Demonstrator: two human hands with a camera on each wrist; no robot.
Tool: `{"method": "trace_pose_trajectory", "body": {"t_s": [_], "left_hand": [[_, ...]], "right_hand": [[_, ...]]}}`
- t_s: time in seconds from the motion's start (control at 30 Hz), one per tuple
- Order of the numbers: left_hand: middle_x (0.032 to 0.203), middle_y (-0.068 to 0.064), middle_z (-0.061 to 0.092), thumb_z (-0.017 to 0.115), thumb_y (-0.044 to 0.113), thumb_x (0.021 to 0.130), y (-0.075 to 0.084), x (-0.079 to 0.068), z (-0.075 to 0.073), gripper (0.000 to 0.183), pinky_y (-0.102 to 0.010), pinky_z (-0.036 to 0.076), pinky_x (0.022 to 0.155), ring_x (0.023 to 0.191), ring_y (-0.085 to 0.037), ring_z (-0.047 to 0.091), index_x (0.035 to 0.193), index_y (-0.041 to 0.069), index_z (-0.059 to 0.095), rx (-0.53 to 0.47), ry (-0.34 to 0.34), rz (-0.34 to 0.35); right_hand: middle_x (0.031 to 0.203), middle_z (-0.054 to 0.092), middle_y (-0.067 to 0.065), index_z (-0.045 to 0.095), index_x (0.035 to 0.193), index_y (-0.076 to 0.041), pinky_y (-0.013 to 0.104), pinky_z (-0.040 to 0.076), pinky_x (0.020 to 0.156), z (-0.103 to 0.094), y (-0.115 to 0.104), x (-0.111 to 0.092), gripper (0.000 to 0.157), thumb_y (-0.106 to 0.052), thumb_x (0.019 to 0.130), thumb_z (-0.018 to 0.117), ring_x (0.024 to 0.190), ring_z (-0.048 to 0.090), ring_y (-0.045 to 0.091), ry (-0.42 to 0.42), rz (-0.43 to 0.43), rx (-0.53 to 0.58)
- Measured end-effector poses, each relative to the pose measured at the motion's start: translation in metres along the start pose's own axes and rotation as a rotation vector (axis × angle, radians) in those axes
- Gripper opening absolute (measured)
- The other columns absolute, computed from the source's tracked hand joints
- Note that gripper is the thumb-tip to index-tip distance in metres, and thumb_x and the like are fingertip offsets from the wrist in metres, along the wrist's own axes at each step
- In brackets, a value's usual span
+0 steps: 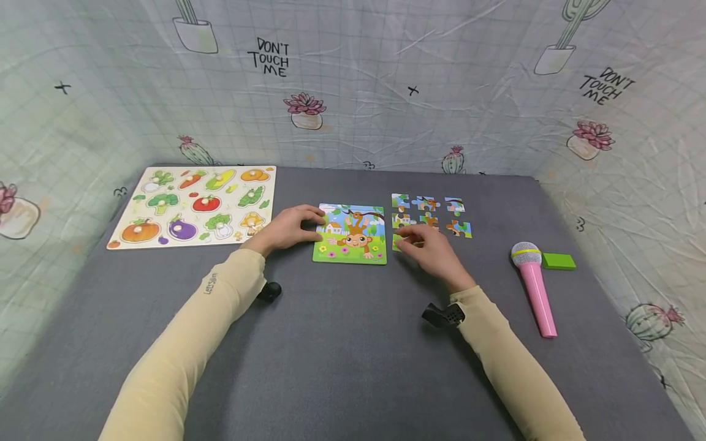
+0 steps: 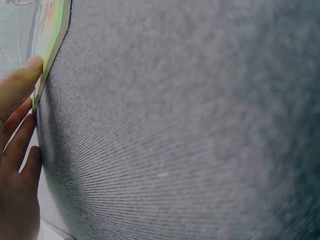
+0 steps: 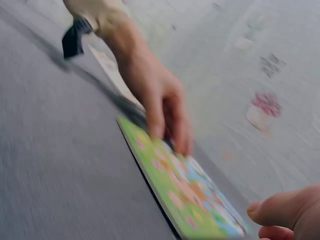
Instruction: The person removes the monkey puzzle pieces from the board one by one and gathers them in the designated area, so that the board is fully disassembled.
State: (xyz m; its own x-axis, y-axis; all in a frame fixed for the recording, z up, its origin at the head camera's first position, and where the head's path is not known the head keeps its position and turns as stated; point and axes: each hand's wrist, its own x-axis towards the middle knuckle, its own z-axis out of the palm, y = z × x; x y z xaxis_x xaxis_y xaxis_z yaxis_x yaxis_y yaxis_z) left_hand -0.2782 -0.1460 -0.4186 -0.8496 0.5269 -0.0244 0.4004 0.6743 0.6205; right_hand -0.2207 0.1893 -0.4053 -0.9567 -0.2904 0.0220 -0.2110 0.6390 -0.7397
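A square monkey-picture puzzle board [image 1: 353,245] lies flat on the table. At its left edge rests my left hand [image 1: 289,229], thumb and fingertips spaced along the side; in the left wrist view the thumb [image 2: 22,82] touches the board's rim. To the right, several jigsaw pieces [image 1: 459,228] are laid out in rows. My right hand [image 1: 432,251] is over the lower left of these pieces, its bent fingers hiding some of them. A green piece [image 1: 395,242] shows beside its fingertips. Thumb and finger stand apart in the right wrist view, with no piece visible between them.
A wooden vegetable puzzle board [image 1: 193,223] lies at the back left. On the right are a pink toy microphone [image 1: 536,291] and a green block [image 1: 559,261] beside its head. A printed cloth backdrop [image 1: 353,79] hangs behind the grey table [image 1: 342,367].
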Motion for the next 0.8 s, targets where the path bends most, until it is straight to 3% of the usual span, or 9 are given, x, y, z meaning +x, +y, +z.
{"method": "trace_pose_trajectory", "body": {"t_s": [0.23, 0.43, 0.8], "left_hand": [[0.144, -0.011, 0.049, 0.074, 0.023, 0.088, 0.002, -0.001, 0.003, 0.043, -0.048, 0.03, 0.114, 0.137, -0.031, 0.039, 0.125, 0.002, 0.066, -0.013, 0.015, -0.011], [0.144, -0.011, 0.048, 0.074, 0.023, 0.089, 0.005, -0.003, 0.005, 0.043, -0.047, 0.03, 0.114, 0.137, -0.031, 0.039, 0.125, 0.002, 0.066, -0.015, 0.015, -0.012], [0.144, -0.011, 0.049, 0.075, 0.022, 0.088, 0.003, -0.003, 0.004, 0.042, -0.048, 0.031, 0.113, 0.136, -0.031, 0.04, 0.124, 0.003, 0.066, -0.021, 0.012, 0.001]], "right_hand": [[0.11, 0.065, 0.01, 0.066, 0.124, -0.006, 0.039, 0.051, 0.074, 0.026, -0.025, 0.009, 0.033, -0.02, 0.095, 0.066, 0.099, 0.062, 0.025, -0.077, -0.014, 0.038], [0.105, 0.065, 0.01, 0.069, 0.119, -0.004, 0.036, 0.052, 0.074, 0.043, -0.026, 0.01, 0.029, -0.017, 0.093, 0.068, 0.09, 0.063, 0.023, -0.075, -0.06, 0.013], [0.107, 0.062, 0.013, 0.07, 0.117, -0.004, 0.039, 0.052, 0.078, 0.048, -0.022, 0.01, 0.027, -0.014, 0.092, 0.069, 0.089, 0.061, 0.024, -0.055, -0.08, -0.01]]}}
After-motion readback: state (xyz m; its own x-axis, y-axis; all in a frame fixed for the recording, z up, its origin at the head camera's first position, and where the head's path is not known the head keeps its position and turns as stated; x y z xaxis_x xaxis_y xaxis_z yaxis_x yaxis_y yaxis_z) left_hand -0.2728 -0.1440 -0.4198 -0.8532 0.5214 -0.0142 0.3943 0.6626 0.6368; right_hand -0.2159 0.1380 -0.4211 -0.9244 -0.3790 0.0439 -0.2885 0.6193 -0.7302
